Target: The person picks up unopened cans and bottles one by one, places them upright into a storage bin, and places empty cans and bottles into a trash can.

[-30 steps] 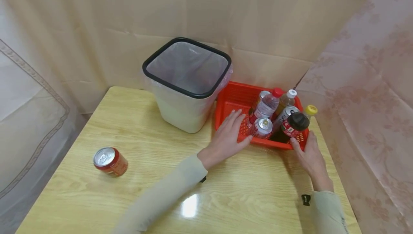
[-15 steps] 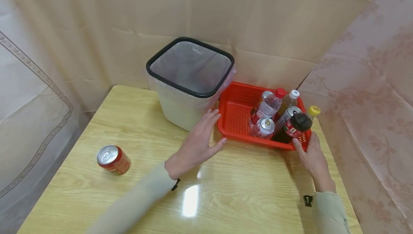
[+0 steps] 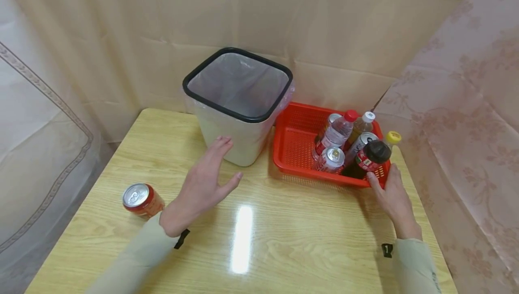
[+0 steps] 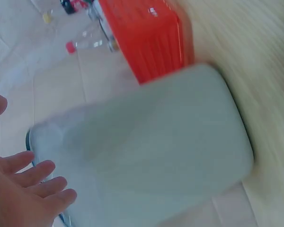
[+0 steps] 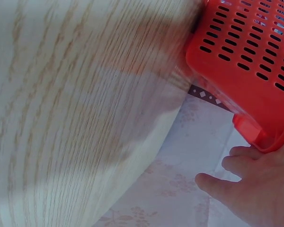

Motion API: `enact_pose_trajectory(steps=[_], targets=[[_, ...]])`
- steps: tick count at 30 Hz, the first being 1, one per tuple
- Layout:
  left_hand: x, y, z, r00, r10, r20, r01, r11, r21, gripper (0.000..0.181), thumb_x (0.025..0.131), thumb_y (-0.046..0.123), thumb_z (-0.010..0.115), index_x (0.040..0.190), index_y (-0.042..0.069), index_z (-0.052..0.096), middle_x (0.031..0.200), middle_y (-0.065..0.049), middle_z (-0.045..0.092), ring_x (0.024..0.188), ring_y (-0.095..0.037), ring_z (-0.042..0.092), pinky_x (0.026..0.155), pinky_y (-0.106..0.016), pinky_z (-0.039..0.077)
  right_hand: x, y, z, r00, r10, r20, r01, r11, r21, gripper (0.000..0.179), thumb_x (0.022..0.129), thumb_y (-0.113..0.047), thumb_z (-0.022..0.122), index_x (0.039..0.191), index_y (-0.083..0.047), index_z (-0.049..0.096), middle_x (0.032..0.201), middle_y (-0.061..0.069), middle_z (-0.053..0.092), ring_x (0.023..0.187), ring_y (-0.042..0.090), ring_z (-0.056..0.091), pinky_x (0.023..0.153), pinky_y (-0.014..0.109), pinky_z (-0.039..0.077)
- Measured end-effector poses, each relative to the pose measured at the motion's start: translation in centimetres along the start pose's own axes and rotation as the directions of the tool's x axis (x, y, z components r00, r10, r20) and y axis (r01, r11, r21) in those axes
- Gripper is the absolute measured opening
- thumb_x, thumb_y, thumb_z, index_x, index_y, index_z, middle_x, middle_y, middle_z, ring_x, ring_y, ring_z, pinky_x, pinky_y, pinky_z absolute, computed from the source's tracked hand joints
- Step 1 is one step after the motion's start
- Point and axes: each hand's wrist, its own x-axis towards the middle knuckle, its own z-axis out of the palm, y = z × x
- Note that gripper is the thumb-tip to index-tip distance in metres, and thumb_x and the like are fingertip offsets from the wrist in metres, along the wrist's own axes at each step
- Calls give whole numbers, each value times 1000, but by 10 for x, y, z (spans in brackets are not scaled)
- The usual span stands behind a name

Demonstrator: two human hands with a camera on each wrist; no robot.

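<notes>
In the head view, my left hand (image 3: 198, 190) hovers above the table in front of the bin, fingers spread, holding nothing. A red drink can (image 3: 143, 201) with a silver top stands just left of it. In the left wrist view, the fingers overlap the side of the pale bin (image 4: 146, 146). My right hand (image 3: 393, 199) holds the front right corner of the red plastic basket (image 3: 293, 150), thumb at the front rim, fingers along the right side. Bunched in the basket's right part are a dark-capped cola bottle (image 3: 373, 154), a clear red-capped bottle (image 3: 338, 132) and a silver-topped can (image 3: 330, 160).
The white bin (image 3: 231, 138), with a black rim and a clear liner, stands at the back, left of the basket. Cloth curtain (image 3: 344, 28) hangs behind the wooden table (image 3: 308, 240). Another bottle has a yellow cap (image 3: 393, 137).
My left hand has moved away from the basket, leftward and nearer me, to in front of the bin. My right hand has stayed at the basket's corner.
</notes>
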Motion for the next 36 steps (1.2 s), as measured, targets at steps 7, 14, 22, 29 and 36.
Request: enact_pose_trajectory(steps=[7, 14, 22, 29, 36], targets=[[-10, -17, -36, 994, -107, 9, 106, 993, 59, 70, 91, 36, 69, 144, -7, 51, 152, -22, 50, 145, -41, 42, 118, -56, 34, 1, 0, 0, 1000, 11, 0, -11, 1000, -2, 99, 106, -61, 37, 160, 5, -13, 163, 40, 0, 145, 64, 15, 108, 79, 22], [-21, -28, -76, 943, -293, 158, 285, 956, 68, 74, 93, 32, 73, 153, 0, 43, 159, -20, 42, 149, -44, 32, 116, -62, 31, 1, -3, -1, 1000, 7, -4, -7, 1000, 20, 98, 106, -60, 40, 161, 3, -11, 163, 40, 4, 144, 64, 18, 106, 80, 24], [-36, -63, -111, 872, -386, 302, 407, 913, -8, 75, 98, 33, 71, 159, 6, 36, 160, -25, 38, 143, -50, 36, 112, -69, 31, 1, -2, 1, 997, -51, -61, 51, 999, 5, 94, 107, -57, 40, 161, 7, -3, 160, 41, 14, 140, 64, 27, 107, 78, 28], [-60, -87, -125, 882, -362, 301, 427, 885, -187, 72, 96, 16, 71, 160, 13, 37, 162, -18, 37, 149, -39, 33, 121, -41, 30, 0, 2, 0, 998, -48, -47, 48, 999, 5, 95, 107, -58, 38, 160, 8, -6, 162, 41, 6, 143, 64, 21, 109, 77, 24], [-86, -108, -127, 906, -284, 313, 396, 830, -393, 87, 89, 7, 80, 162, 7, 31, 165, -7, 33, 148, 2, 26, 113, -8, 25, 0, 1, 0, 998, -44, -37, 44, 999, 6, 96, 107, -59, 37, 159, 9, -8, 162, 41, 3, 144, 64, 18, 111, 77, 21]])
